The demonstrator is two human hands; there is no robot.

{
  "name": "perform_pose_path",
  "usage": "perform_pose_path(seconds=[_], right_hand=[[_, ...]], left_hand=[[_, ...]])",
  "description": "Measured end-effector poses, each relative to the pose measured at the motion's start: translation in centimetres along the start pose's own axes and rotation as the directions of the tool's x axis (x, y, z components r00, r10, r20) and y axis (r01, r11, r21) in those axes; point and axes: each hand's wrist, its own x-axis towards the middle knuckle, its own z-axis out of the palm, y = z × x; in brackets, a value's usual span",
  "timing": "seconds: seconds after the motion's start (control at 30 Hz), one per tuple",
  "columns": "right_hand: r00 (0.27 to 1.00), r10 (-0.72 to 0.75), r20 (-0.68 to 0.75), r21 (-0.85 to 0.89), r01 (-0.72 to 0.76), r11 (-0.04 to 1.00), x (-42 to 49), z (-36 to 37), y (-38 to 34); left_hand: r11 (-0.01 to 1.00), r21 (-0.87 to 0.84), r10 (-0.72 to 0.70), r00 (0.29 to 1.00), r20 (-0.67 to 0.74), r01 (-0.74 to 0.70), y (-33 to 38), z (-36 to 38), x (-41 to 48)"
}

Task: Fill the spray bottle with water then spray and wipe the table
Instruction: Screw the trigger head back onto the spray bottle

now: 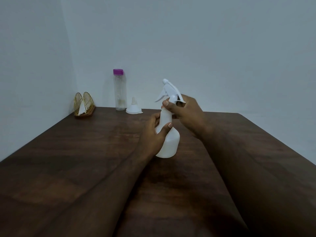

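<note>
While your left hand (153,134) wraps bottle (169,144) just below neck and right hand (186,113) pinches collar (172,98) under sprayer (168,88), hold body firm, turn collar only, lift sprayer straight up. Funnel (133,110) and water bottle (119,93) stand beyond grip, leftward, on table (85,151).

gold wire holder (88,100): far left, upright | wall (213,48): pale grey-blue

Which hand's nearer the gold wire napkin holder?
Left: the left hand grips the white spray bottle right of the holder; right hand, at its neck, is farther right.
</note>
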Motion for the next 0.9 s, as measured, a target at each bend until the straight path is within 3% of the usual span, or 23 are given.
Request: perform_pose_path(seconds=[0.63,0.9], right_hand=[[1.000,-0.017,-0.025,0.126,0.020,0.992,-0.4,2.4,2.0],[0.982,0.019,0.186,-0.028,-0.014,1.000,0.5,1.1,0.9]], left_hand=[[0.995,0.099,-0.035,0.998,0.056,0.030,-0.1,-0.2,-0.6],[0.990,0.140,-0.018,0.999,0.051,0.011,0.1,-0.4,-0.5]])
